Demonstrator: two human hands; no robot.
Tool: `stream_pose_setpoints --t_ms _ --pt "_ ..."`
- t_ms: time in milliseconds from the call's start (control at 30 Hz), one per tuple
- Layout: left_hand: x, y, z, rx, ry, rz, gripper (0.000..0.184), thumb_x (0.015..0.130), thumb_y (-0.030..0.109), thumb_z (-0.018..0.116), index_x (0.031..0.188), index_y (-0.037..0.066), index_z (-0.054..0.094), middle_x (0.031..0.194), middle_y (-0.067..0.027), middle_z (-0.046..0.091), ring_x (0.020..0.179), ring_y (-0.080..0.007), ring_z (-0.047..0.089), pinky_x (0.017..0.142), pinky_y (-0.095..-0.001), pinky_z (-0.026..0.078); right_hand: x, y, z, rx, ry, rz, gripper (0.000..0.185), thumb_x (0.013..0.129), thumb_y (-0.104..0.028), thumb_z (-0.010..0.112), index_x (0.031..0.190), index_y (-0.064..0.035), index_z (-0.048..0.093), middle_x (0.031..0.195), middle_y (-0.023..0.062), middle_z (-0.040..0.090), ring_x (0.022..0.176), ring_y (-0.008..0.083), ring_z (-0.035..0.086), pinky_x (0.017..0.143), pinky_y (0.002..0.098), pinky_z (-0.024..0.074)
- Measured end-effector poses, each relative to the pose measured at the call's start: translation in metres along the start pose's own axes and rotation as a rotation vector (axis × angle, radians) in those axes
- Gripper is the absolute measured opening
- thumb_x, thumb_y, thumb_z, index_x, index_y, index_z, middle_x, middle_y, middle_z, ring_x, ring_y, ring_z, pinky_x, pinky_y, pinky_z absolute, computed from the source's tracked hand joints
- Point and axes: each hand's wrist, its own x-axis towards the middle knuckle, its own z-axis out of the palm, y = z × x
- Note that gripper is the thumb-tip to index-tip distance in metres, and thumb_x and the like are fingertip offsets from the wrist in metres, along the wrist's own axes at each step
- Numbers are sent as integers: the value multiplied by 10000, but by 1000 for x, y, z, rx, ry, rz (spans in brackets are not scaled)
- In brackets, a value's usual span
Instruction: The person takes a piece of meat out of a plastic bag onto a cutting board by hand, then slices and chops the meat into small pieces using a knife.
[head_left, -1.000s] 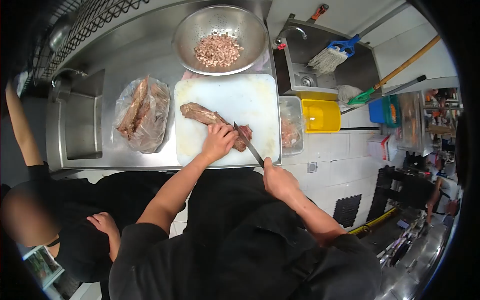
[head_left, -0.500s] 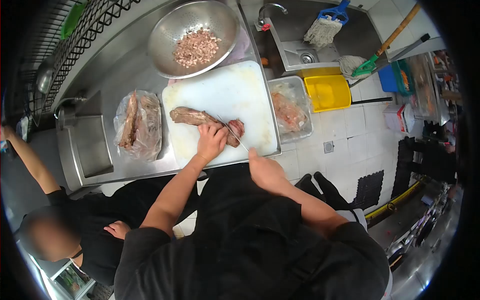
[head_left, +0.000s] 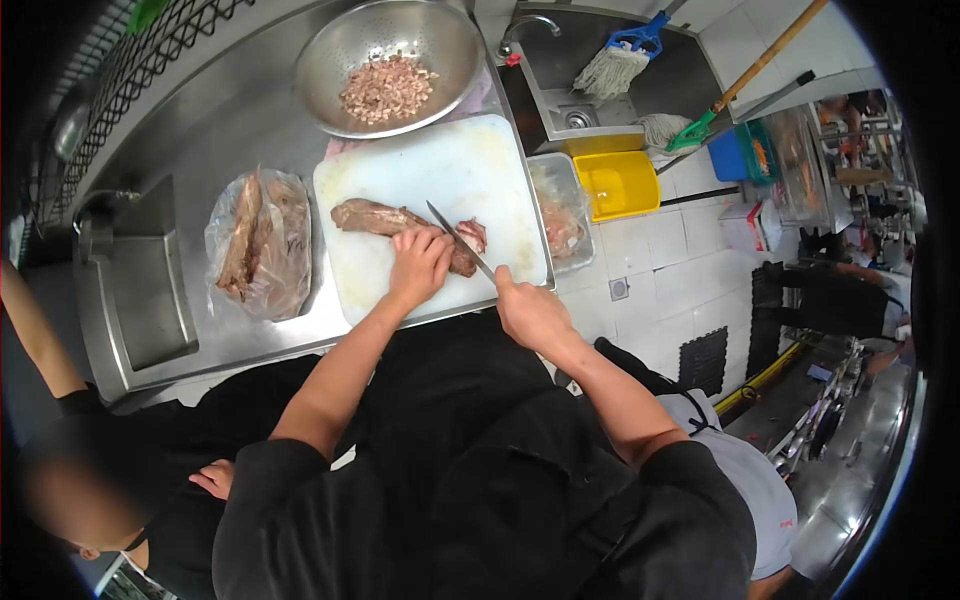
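Observation:
A long piece of browned meat [head_left: 372,217] lies on the white cutting board [head_left: 380,290]. My left hand [head_left: 420,262] presses on it near its right end, fingers bent and closed over it. A knife [head_left: 462,242] is in my right hand [head_left: 533,316], fingers wrapped round its handle, which they hide. The blade slants up and left across the end of the meat, just right of my left fingers. A smaller reddish piece [head_left: 473,235] lies just beyond the blade.
A metal colander [head_left: 325,55] of diced meat [head_left: 388,88] stands behind the board. Bagged meat [head_left: 243,245] lies left, near a sink basin [head_left: 145,285]. At right are a plastic tub [head_left: 562,215] and yellow bucket [head_left: 608,188]. A co-worker's hand [head_left: 213,478] is at lower left.
The whole view has shifted a little. The knife blade now shows more of its flat side. My left hand stays on the meat. Someone in grey has come into view at the right.

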Motion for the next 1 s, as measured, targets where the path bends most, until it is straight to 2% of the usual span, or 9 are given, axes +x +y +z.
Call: stream_pose_setpoints --t_ms 233,300,500,600,667,700,733,800,1000 --pt "4 0 -4 -63 -5 -26 161 903 155 680 1060 121 672 1103 -49 619 1078 -282 530 914 -451 379 6 4 17 -18 92 7 185 939 -88 515 1074 12 436 715 275 666 692 494 665 636 605 506" --pt "5 -2 -4 -71 -7 -29 170 896 142 689 1061 108 660 1100 -62 621 1076 -288 534 907 -455 378 15 9 24 -105 59 -14 204 908 -58 514 1093 -6 446 770 262 694 729 456 701 663 572 545" --pt "26 11 -25 -315 179 -118 116 901 133 686 1004 80 684 1003 -57 655 980 -275 578 886 -408 390 16 12 39 -169 134 5 185 924 -94 512 1096 -44 464 778 212 704 716 410 717 650 544 562" --pt "69 17 -53 -124 58 99 92 903 135 679 972 94 723 967 -38 676 960 -259 605 875 -390 406 13 12 43 -173 190 -21 180 924 -96 513 1090 -45 470 786 203 708 718 400 720 647 539 564" --pt "100 4 -55 26 -560 190 138 870 127 678 970 133 773 966 -40 707 980 -251 634 850 -397 446 12 11 44 -142 193 -22 180 922 -95 514 1089 -43 473 786 202 709 720 399 721 646 535 565" --pt "114 -4 -49 178 -705 295 159 820 128 676 919 164 795 906 -67 729 930 -265 673 814 -422 487 12 11 43 -123 191 -23 181 921 -95 515 1088 -41 476 786 202 709 722 397 721 646 531 566" --pt "126 -5 -45 186 -708 299 159 820 128 676 919 164 795 906 -67 729 930 -265 673 814 -422 487 12 11 43 -116 197 -25 181 921 -95 515 1088 -41 476 786 202 709 722 397 721 646 531 566" --pt "144 2 -35 300 -991 370 122 792 129 665 841 142 776 825 -90 725 863 -307 693 760 -439 513 12 13 43 -109 195 -38 190 908 -80 521 1087 -30 481 783 209 708 721 398 721 643 528 565" --pt "159 13 -22 262 -1072 555 112 820 131 629 777 94 725 830 -114 726 857 -326 697 749 -443 533 9 18 41 -12 215 -70 232 857 -36 556 1079 -8 496 787 226 711 726 410 719 651 529 563"
